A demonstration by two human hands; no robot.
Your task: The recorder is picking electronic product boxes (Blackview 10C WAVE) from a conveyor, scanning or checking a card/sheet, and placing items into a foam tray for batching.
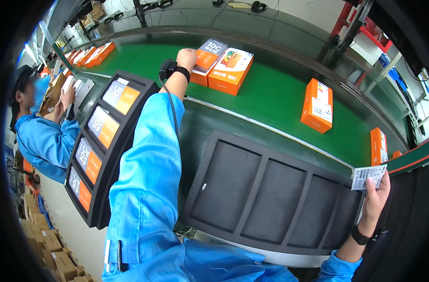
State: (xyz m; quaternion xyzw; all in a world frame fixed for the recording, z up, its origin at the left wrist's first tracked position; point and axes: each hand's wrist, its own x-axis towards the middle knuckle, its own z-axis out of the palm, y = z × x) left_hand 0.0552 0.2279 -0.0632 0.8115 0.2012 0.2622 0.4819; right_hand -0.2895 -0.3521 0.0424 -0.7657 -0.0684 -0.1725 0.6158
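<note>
My left hand (187, 57) reaches over the green belt, its fingers closed at the left edge of a flat grey-and-orange phone-sized piece (211, 52). That piece lies over the white top of an orange box; the fingertips are partly hidden. Against it on the right stands a second orange-and-white phone box (231, 70). Off to the right, my right hand (376, 195) pinches a white sheet of barcode labels (368, 177), thumb on its face. A black foam tray (275, 197) with several bare recesses lies between my arms.
Left of my arm, stacked black trays (112, 155) hold several grey-and-orange pieces. More orange boxes stand along the green belt (275, 94), one box (317, 105) right of centre and another (378, 145) by my right hand. A co-worker (45, 136) in blue works at left.
</note>
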